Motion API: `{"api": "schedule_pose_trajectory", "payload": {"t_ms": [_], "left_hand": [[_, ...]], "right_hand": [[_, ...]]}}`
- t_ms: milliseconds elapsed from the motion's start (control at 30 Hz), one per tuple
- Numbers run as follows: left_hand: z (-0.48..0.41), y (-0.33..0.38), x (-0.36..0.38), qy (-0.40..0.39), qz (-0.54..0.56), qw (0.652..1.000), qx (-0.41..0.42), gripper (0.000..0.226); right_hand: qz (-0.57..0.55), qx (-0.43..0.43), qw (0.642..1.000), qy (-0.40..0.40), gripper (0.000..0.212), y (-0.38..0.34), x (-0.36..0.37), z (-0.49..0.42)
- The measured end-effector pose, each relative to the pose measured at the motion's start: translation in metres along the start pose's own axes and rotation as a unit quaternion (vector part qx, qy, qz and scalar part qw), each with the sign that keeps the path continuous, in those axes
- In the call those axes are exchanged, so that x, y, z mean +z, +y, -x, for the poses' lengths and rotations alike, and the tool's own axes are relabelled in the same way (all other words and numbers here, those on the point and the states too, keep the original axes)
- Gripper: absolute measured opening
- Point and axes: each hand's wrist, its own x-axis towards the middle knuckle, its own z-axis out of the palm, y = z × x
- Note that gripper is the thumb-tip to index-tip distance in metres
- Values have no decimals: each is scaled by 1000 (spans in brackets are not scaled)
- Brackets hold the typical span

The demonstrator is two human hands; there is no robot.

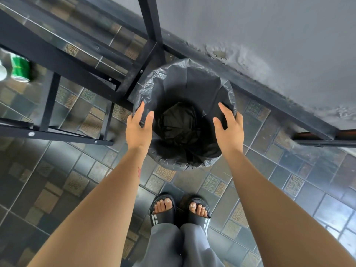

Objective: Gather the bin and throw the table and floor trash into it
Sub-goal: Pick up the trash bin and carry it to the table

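Head view, looking straight down. The bin [185, 114], round and lined with a black plastic bag whose edge was folded out over the rim, stood on the tiled floor [57, 182] close to the grey wall [279, 35], just beside a black metal leg of the desk [57, 60]. The inside of the liner looked dark; no contents could be made out.

Both bare arms were stretched down toward the bin. Left hand [139, 125] was at the left side of the rim, fingers spread, thumb over the inner side of the liner and the other fingertips near the outer edge. Grip released; whether the fingertips touched the liner could not be told. Right hand [228, 125] was at the right side of the rim in a mirrored pose, fingers extended over the liner, thumb apart from them. Grip likewise released, nothing held; contact with the rim uncertain.

The desk had a glass top in a black frame, and the floor tiles showed through it. A green can [20, 69] lay on its side at the far left, blurred, with a white object partly cut off by the frame edge just beside it.

Below the bin, two feet in black slides [180, 209] and grey trouser legs were visible, standing near the bin.
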Motion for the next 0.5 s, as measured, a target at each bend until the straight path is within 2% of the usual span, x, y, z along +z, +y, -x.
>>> {"api": "schedule_pose_trajectory", "payload": {"t_ms": [200, 500], "left_hand": [[44, 33, -36, -11, -4, 1000, -12, 49], [158, 124, -147, 3, 19, 1000, -17, 50]], "right_hand": [[-8, 5, 1000, 2, 42, -30, -47, 45], [-13, -5, 1000, 20, 41, -132, -165, 153]]}}
